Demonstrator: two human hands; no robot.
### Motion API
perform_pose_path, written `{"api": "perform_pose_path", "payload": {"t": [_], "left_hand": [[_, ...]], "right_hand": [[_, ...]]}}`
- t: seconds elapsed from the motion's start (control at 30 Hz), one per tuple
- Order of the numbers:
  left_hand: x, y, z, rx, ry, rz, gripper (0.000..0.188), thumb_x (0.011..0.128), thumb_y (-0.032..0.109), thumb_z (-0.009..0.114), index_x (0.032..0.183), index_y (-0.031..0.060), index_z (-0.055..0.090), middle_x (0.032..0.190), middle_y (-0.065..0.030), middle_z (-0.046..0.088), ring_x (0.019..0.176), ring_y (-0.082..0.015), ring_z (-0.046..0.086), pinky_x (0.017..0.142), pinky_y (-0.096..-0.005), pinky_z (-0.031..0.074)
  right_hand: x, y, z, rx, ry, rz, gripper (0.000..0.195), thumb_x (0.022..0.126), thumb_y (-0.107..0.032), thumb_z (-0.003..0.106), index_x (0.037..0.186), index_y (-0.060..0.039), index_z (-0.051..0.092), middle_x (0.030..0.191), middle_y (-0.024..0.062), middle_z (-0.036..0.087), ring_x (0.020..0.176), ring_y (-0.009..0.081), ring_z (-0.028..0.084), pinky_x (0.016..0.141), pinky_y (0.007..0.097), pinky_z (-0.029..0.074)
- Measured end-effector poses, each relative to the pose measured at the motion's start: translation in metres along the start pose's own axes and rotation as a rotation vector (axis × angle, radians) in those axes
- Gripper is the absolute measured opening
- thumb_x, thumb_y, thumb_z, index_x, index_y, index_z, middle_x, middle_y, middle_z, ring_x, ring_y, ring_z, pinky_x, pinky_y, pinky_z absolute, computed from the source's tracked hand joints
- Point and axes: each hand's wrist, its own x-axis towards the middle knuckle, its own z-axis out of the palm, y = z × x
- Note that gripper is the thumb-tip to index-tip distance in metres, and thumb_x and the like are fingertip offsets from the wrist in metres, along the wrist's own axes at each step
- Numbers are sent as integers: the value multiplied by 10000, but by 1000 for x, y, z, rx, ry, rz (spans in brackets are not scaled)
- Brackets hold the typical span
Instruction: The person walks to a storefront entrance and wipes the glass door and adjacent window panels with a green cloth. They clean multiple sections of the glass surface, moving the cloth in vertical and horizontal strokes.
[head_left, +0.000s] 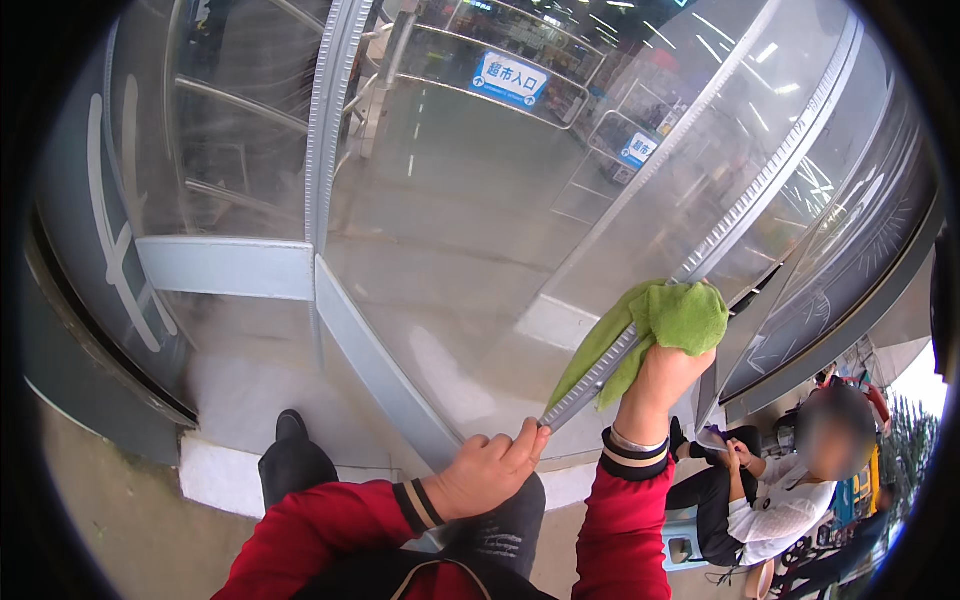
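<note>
A green cloth (686, 315) is wrapped around the grey ribbed edge strip (626, 349) of a clear plastic door curtain. My right hand (667, 379) grips the strip through the cloth, which covers most of its fingers. One end of the cloth trails down along the strip. At the lower end of this strip, the fingertips of my left hand (491, 469) pinch its corner. The clear curtain panel (450, 247) spreads out to the left, bordered below by a pale grey band (386, 360).
A vertical ribbed strip (330, 127) and another grey band (229, 268) stand at left. Metal railings (510, 86) carrying a blue sign (510, 79) with writing show through the curtain. A seated person (780, 495) is close at right, on a light blue stool (681, 541).
</note>
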Motion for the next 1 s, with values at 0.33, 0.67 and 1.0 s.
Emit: {"api": "perform_pose_path", "payload": {"t": [0.33, 0.67, 1.0], "left_hand": [[4, 2, 7, -13, -15, -23, 417, 696, 122, 555, 1095, 2, 556, 1065, -94, 528, 601, -109, 415, 505, -227, 338], [-6, 2, 1, -95, -12, -21, 394, 706, 120, 557, 1086, 17, 562, 1054, -90, 539, 576, -115, 420, 509, -236, 348], [-4, 12, 2, -144, 23, -20, 356, 732, 112, 557, 1077, 26, 561, 1031, -91, 541, 565, -126, 446, 485, -245, 355]], "right_hand": [[-48, 8, -11, 28, 6, 96, 345, 731, -68, 658, 1030, 32, 518, 884, 69, 568, 762, 151, 560, 684, 264, 467], [-65, -1, -15, -39, 9, 81, 483, 740, -94, 653, 1152, 43, 443, 931, 77, 542, 782, 158, 559, 701, 273, 478], [243, -133, 39, -55, -78, -136, 249, 775, -108, 593, 962, 56, 581, 826, 86, 595, 702, 147, 571, 635, 267, 451]]}}
